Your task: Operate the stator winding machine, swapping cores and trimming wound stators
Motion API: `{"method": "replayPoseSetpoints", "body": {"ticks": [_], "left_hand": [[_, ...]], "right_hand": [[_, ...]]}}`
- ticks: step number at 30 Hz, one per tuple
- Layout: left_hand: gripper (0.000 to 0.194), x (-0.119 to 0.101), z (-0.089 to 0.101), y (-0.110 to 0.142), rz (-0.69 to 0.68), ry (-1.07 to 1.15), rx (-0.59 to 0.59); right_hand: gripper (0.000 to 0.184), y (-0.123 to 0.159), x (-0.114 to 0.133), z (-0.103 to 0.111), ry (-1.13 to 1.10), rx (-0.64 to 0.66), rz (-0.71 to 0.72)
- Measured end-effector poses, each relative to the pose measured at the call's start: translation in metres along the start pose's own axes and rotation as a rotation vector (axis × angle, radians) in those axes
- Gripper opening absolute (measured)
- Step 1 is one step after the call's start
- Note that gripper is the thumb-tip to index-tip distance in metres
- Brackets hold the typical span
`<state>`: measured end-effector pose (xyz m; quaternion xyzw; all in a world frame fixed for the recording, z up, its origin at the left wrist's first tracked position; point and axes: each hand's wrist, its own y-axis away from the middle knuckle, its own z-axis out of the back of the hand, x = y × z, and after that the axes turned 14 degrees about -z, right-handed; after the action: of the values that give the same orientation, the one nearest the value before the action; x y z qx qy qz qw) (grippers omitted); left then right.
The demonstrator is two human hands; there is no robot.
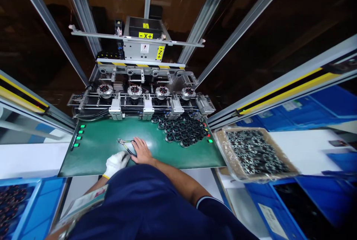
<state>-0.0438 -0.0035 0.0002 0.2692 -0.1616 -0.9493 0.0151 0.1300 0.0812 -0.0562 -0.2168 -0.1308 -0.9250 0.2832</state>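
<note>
My left hand [115, 163] wears a white glove and rests curled on the green mat [92, 151], near the front edge. My bare right hand [141, 150] lies just beside it, fingers wrapped on the black handles of small cutting pliers [124, 142] whose jaws point left on the mat. A pile of dark round stator parts [182, 128] lies on the mat to the right of my hands. Behind the mat a machine fixture holds several wound stators in a row [146, 91].
A cardboard tray [223, 151] of dark stator parts sits at the right. Blue bins [30, 199] stand at lower left and lower right. Green indicator lights [78, 136] line the mat's left edge. Metal frame posts rise around the machine. Papers lie by my left side.
</note>
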Motion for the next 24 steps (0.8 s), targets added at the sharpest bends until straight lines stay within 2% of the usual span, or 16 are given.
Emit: {"method": "replayPoseSetpoints", "body": {"ticks": [24], "left_hand": [[0.039, 0.002, 0.0004, 0.0006, -0.013, 0.053, 0.004]], "right_hand": [[0.082, -0.0012, -0.0002, 0.0002, 0.015, 0.005, 0.006]]}}
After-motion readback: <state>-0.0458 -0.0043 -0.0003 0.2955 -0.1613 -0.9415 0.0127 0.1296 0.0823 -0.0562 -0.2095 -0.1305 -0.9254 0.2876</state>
